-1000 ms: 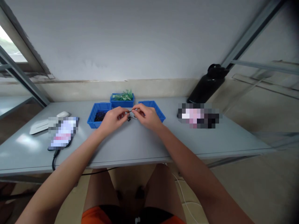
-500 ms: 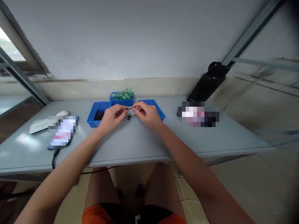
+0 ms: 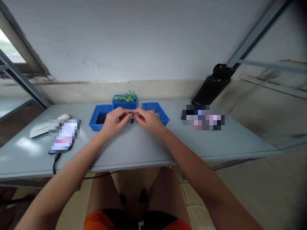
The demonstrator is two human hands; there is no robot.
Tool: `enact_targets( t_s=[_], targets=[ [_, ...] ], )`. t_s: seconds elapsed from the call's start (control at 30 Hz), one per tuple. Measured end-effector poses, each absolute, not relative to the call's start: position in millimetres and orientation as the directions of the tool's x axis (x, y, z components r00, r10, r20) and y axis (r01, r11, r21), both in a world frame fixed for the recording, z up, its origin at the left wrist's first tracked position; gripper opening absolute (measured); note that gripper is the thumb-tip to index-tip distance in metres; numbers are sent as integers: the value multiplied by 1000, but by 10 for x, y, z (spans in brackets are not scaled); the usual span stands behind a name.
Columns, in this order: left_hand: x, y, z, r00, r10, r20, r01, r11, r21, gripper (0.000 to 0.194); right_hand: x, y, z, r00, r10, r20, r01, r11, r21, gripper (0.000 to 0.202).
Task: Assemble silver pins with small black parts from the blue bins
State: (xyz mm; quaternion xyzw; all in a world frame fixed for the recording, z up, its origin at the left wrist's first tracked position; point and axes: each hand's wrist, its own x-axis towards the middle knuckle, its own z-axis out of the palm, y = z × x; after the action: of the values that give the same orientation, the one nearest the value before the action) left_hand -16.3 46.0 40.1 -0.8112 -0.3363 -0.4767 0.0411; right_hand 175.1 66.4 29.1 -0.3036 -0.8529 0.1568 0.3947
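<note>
My left hand [image 3: 115, 120] and my right hand [image 3: 148, 120] meet fingertip to fingertip just above the desk. Both are closed in a pinch. A thin dark piece is between them, mostly covered by the fingers, so its kind cannot be made out. Under the fingertips a few small black pieces [image 3: 131, 120] lie on the desk. Beside my left hand is a blue bin [image 3: 94, 118] with many small black parts [image 3: 100, 118]. Behind my right hand another blue bin [image 3: 164, 115] holds shiny silver metal parts [image 3: 156, 113].
A third blue bin [image 3: 124, 105] with green packets [image 3: 128, 96] stands at the back of the grey desk [image 3: 139, 147]. To the left lie a phone [image 3: 64, 135] on a cable and a white device [image 3: 40, 129]. At right are a black bottle [image 3: 211, 86] and a blurred-out object [image 3: 203, 118].
My hands have come closer together, and the thin dark piece between them shows less. My right hand has shifted slightly left, covering the silver pieces on the desk and uncovering the right bin's contents.
</note>
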Motion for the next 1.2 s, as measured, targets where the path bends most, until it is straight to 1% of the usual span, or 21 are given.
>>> enact_targets(
  t_s=[0.13, 0.2, 0.27, 0.33, 0.43, 0.5, 0.53, 0.6, 0.67, 0.73, 0.77, 0.87, 0.93, 1.0, 1.07, 1.2],
  targets=[
    [-193, 458, 440, 321, 517, 793, 614, -751, 241, 23, 1752, 672, 289, -507, 643, 575, 422, 766, -485, 25],
    [-264, 479, 493, 301, 521, 799, 641, -731, 234, 24, 1743, 684, 291, -481, 648, 591, 477, 759, -444, 25],
    [-392, 538, 544, 247, 514, 821, 696, -684, 219, 27, 1721, 697, 281, -450, 664, 597, 568, 729, -383, 25],
    [-567, 638, 556, 209, 497, 842, 781, -604, 162, 31, 1687, 699, 250, -449, 696, 561, 678, 674, -293, 26],
    [-854, 815, 475, 196, 429, 882, 852, -520, 63, 37, 1626, 667, 175, -521, 737, 430, 792, 605, -77, 28],
    [-1010, 907, 383, 186, 405, 895, 882, -471, 30, 41, 1587, 633, 133, -567, 748, 345, 807, 588, 51, 29],
    [-1065, 940, 340, 194, 416, 888, 896, -444, 13, 43, 1570, 617, 120, -582, 752, 310, 806, 585, 93, 30],
    [-1119, 976, 278, 218, 430, 876, 912, -409, -26, 46, 1546, 594, 112, -598, 762, 249, 801, 583, 139, 33],
    [-1096, 980, 255, 238, 418, 877, 908, -416, -48, 45, 1534, 584, 119, -606, 768, 206, 795, 586, 157, 33],
    [-1011, 957, 265, 251, 418, 873, 896, -442, -46, 42, 1532, 584, 126, -613, 766, 194, 790, 591, 163, 31],
    [-952, 937, 277, 261, 445, 857, 890, -454, -36, 40, 1534, 586, 127, -617, 763, 194, 787, 594, 164, 30],
    [-752, 853, 312, 291, 590, 753, 891, -454, 12, 31, 1537, 591, 118, -625, 755, 201, 781, 601, 170, 30],
    [-630, 789, 328, 360, 643, 676, 867, -498, 12, 26, 1530, 584, 109, -624, 749, 222, 781, 600, 171, 32],
    [-538, 734, 337, 413, 675, 611, 843, -538, 24, 22, 1511, 566, 101, -626, 734, 263, 779, 606, 163, 33],
    [-487, 698, 344, 435, 692, 576, 829, -557, 44, 21, 1483, 544, 90, -646, 705, 293, 759, 635, 147, 33],
    [-489, 685, 345, 450, 707, 545, 837, -546, 18, 23, 1446, 520, 63, -715, 657, 240, 693, 711, 121, 29]
  ],
)
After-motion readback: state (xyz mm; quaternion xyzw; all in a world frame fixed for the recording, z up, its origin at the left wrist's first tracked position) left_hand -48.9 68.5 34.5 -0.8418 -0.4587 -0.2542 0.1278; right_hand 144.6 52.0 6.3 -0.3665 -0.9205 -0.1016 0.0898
